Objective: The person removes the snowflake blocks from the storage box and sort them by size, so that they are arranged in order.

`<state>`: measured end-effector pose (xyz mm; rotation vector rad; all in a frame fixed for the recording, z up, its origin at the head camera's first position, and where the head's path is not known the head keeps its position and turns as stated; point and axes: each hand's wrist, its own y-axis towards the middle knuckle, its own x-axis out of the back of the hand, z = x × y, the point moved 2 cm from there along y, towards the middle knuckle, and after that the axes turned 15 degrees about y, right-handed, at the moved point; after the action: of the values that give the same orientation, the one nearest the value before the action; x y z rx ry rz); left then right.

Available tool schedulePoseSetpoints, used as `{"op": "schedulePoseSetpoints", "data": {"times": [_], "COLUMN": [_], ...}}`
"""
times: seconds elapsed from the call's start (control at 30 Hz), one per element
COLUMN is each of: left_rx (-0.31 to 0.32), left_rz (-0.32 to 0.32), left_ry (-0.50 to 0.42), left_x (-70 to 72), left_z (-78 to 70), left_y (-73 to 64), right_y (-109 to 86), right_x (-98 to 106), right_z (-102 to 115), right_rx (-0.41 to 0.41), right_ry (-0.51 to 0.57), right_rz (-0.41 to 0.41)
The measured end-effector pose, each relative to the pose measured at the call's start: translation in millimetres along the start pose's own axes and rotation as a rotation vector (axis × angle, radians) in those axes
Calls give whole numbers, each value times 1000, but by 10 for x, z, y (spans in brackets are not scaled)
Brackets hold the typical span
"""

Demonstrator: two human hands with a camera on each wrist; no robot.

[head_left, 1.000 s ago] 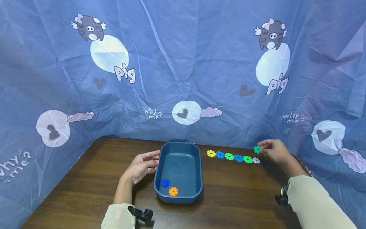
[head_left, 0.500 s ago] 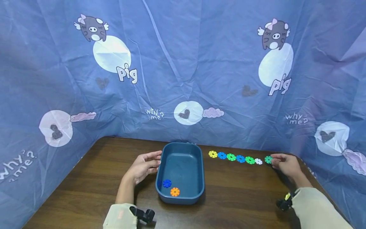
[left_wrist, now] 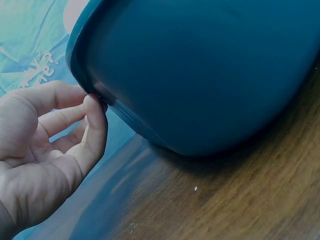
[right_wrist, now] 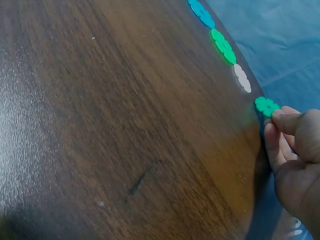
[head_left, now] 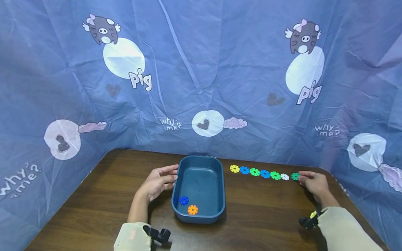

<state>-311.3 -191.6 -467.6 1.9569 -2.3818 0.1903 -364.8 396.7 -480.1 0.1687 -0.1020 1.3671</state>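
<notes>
My right hand (head_left: 315, 182) pinches a dark green notched plastic disc (right_wrist: 266, 106) between thumb and fingers, just past the right end of a row of similar discs. The white disc (head_left: 284, 177) ends that row, a small gap away from the held one. Left of it lie a light green disc (head_left: 275, 175), a blue disc (head_left: 265, 174) and others up to a yellow disc (head_left: 235, 168). My left hand (head_left: 161, 181) holds the left rim of a dark blue plastic bin (left_wrist: 200, 75) with its fingertips. Inside the bin are a blue disc (head_left: 184, 200) and an orange disc (head_left: 193, 210).
The wooden table (head_left: 267, 216) carries the bin near its middle and the row of discs along the back right. A blue printed cloth (head_left: 201, 87) hangs closely behind the back edge and at both sides.
My right hand has moved rightward and down with the green disc, from above the white disc to the right of it. The left hand stays at the bin.
</notes>
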Motion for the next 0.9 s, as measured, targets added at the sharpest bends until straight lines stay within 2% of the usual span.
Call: {"op": "schedulePoseSetpoints", "data": {"times": [0.23,0.43,0.67,0.9], "left_rx": [-4,-3,0,-1], "left_rz": [-2,2,3,-1], "left_ry": [11,4,5,-5], "left_x": [7,2,1,-7], "left_z": [-15,-3,-9,-10], "left_y": [-19,-11,-12,-9], "right_y": [13,10,4,-21], "right_x": [-36,-27,2,16], "right_z": [-3,5,9,28], "right_rx": [22,3,-42,-41], "right_ry": [-65,-102,-58,-24], "right_rz": [9,9,19,49]}}
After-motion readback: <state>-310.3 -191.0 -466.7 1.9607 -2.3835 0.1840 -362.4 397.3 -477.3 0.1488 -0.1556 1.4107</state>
